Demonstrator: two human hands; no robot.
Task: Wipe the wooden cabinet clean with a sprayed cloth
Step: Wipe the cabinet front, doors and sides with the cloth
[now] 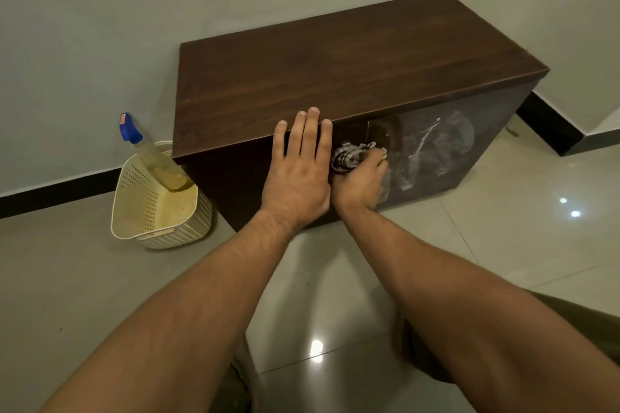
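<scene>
A low dark-brown wooden cabinet (352, 70) stands on the tiled floor against the wall. My left hand (300, 171) lies flat on its front top edge, fingers apart and hooked over the rim. Just to its right, my right hand (360, 181) is closed around a bunched grey patterned cloth (347, 157) and presses it against the cabinet's glossy front. The front panel to the right (436, 147) shows pale streaks and reflections. A spray bottle (151, 150) with a blue nozzle and yellowish liquid leans in a basket left of the cabinet.
A cream perforated plastic basket (147, 207) sits on the floor beside the cabinet's left end. Grey walls with a black skirting board (57, 192) run behind. Shiny floor tiles (335, 312) lie in front, and my knees show at the bottom.
</scene>
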